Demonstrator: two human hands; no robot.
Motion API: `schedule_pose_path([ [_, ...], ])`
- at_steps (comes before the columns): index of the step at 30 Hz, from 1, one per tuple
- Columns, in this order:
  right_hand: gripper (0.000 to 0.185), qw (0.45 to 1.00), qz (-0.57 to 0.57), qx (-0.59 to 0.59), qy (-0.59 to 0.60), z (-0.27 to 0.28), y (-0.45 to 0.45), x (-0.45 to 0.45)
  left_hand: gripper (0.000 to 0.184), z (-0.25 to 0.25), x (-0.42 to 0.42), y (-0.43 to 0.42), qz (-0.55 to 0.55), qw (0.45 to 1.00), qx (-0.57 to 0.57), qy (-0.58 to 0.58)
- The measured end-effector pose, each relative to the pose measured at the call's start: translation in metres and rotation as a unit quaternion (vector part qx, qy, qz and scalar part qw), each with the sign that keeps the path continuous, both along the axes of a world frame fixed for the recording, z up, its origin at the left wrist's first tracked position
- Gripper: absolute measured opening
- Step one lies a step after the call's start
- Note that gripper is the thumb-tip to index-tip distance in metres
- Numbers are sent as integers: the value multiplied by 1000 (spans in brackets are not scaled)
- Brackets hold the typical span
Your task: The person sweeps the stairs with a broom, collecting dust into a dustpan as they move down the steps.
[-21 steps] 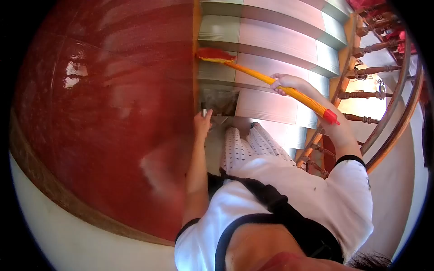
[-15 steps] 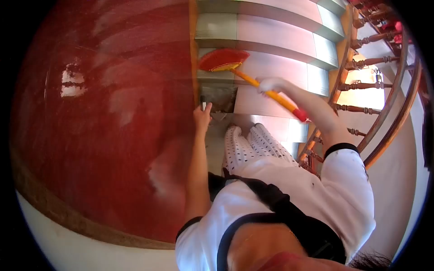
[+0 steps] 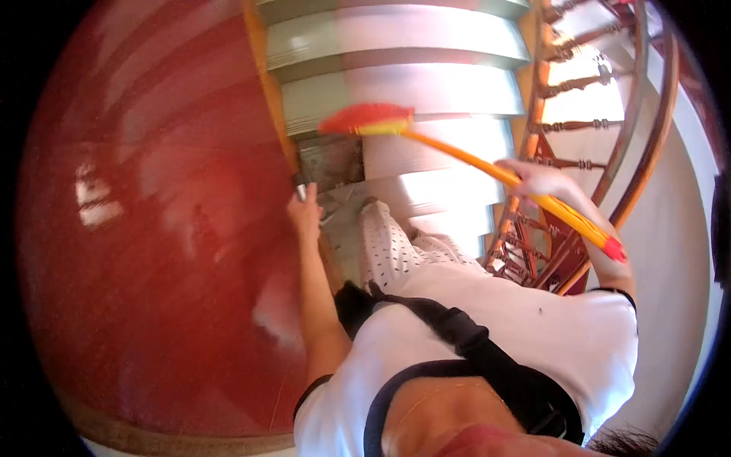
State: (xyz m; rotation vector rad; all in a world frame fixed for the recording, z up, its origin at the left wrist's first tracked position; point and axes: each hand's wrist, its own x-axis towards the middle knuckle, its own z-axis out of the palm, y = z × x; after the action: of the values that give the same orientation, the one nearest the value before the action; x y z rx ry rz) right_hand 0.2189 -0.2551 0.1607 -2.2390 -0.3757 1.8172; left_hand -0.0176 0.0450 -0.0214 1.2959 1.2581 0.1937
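Red wall [image 3: 167, 190] flanked staircase [image 3: 442, 84]. Broom [image 3: 461, 155] slanted across staircase — red head [image 3: 369, 119], blurred, had just shifted farther from staircase's wall-side edge, suggesting sweeping stroke under way. Dark pan [image 3: 331, 162] sat at that edge. Right hand [image 3: 539, 181] gripped broom mid-length; left hand [image 3: 306, 216] clasped short black-and-silver handle [image 3: 302, 187] — beside pan.

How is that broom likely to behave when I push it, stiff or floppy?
The broom will probably feel stiff along its handle, which looks straight. It seems fairly light, since only the right hand holds it up. Its wide red head sits well beyond that hand, so it may twist or dip there.
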Motion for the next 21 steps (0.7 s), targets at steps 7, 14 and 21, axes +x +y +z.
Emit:
schedule_pose_path([
  [7,66,993,-73,95,-10,-172,-1,-63,25,-18,-2,13,55,997,32,-38],
  [14,55,968,-162,126,144,-136,-91,-157,22,-49,-64,9,80,987,20,-139],
  [21,44,815,-537,204,84,-120,-168,-160,18,-63,-46,9,40,984,31,-170],
])
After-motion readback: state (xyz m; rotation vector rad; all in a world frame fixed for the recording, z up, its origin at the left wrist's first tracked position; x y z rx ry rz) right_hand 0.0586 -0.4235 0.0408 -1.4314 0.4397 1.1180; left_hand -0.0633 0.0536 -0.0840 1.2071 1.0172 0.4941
